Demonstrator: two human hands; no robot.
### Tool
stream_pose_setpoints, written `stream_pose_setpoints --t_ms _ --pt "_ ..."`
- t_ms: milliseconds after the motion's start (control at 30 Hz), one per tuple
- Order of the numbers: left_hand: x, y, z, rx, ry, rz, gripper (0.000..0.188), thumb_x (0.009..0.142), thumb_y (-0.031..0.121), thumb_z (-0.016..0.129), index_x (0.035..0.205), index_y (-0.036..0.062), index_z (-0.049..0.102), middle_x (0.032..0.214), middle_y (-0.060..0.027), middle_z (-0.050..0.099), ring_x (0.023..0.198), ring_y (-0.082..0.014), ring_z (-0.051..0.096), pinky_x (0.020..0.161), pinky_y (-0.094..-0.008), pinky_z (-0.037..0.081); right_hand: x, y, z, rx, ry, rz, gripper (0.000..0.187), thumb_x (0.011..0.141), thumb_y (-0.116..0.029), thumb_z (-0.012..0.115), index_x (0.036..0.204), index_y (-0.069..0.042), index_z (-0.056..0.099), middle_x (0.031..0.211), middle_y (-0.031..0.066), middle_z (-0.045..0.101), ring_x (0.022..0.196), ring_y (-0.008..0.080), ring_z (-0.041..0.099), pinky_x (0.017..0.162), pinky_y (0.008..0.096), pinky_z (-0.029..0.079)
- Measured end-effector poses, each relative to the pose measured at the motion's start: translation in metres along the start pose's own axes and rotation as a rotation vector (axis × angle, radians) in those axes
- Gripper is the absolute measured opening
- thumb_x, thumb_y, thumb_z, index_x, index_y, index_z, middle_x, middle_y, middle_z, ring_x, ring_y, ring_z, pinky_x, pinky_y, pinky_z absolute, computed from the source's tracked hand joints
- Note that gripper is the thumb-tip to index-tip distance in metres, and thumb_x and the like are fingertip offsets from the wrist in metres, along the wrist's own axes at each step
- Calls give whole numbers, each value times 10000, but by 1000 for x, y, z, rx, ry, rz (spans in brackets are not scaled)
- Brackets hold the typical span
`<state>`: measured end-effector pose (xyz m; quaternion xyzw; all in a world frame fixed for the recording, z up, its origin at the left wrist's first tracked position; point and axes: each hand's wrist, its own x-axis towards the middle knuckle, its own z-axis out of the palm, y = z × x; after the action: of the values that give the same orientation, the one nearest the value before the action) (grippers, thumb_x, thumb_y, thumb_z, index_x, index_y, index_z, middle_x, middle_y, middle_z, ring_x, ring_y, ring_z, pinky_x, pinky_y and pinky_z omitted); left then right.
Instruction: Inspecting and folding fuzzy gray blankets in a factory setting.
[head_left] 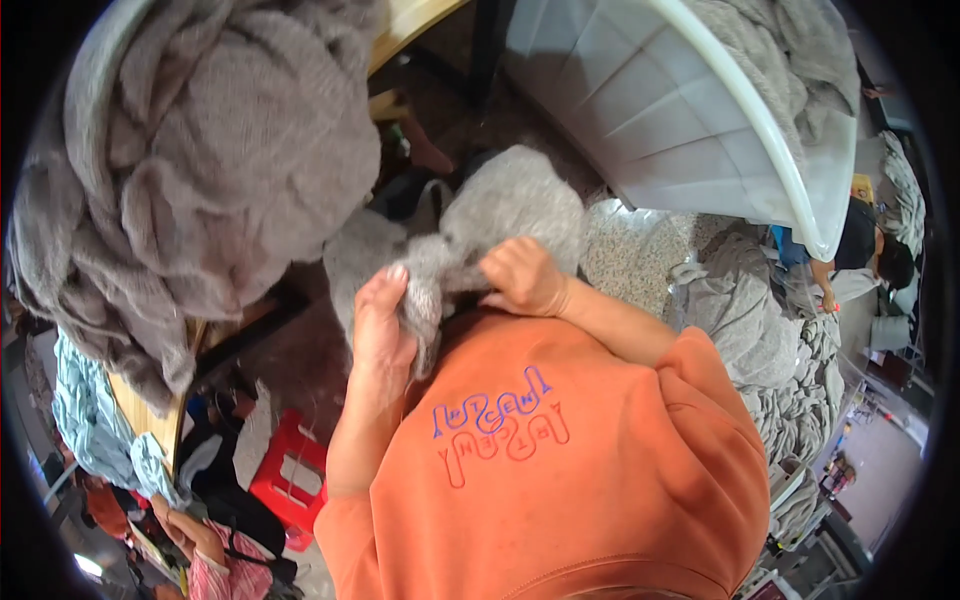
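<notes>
A grey, fuzzy knitted piece [518, 200] is held in front of my orange top, bunched up between my two hands. Its exact kind of garment cannot be made out from the folds. My left hand [378, 325] is closed on its left part, thumb up, with a lighter ribbed-looking fold hanging beside the palm. Fingers curled, my right hand [525, 278] grips the same cloth a little farther right. The far end of the piece spreads out beyond both hands.
Brownish-grey knitwear [235, 150] lies heaped on a wooden table at the left. A large white plastic bin [690, 100] holds more grey cloth at the far right. Grey fabric [745, 320] is piled at the right. A red stool [290, 480] stands lower left; other people work on both sides.
</notes>
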<state>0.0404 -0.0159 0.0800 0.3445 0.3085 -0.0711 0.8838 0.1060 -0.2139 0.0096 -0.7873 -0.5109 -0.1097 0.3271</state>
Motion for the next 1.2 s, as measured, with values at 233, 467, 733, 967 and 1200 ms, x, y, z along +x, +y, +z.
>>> stream_pose_setpoints --t_ms 233,467,733,967,1200 --pt "5 2 -8 -36 59 4 271 772 170 543 955 -30 563 916 -132 612 799 -234 598 708 -344 491 4 5 25 -99 139 -2 106 684 -132 515 751 -51 496 647 40 443 557 184 448 548 323 343" --pt "3 7 10 -45 92 -25 266 812 244 519 928 9 567 908 -92 605 850 -231 568 784 -346 449 8 -4 -33 138 344 332 220 671 -42 589 887 -37 548 827 93 561 657 225 534 588 276 406" --pt "-74 55 34 -777 -188 63 374 846 417 387 950 79 509 880 -105 576 818 -243 564 764 -412 464 39 -18 -164 1543 -381 35 510 721 -314 708 1042 30 512 1002 73 533 861 153 509 728 271 396" --pt "11 44 28 -133 -19 68 330 863 310 492 952 -2 555 940 -134 594 881 -297 552 824 -432 432 23 -13 -122 493 -342 570 470 676 -113 610 1099 -39 417 798 189 567 776 355 555 675 403 415" --pt "1 28 20 -59 -31 133 239 831 152 477 947 -46 542 964 -148 596 927 -295 558 856 -414 436 0 21 -74 242 77 419 295 743 -27 509 1035 -64 529 954 129 570 808 316 572 644 374 462"
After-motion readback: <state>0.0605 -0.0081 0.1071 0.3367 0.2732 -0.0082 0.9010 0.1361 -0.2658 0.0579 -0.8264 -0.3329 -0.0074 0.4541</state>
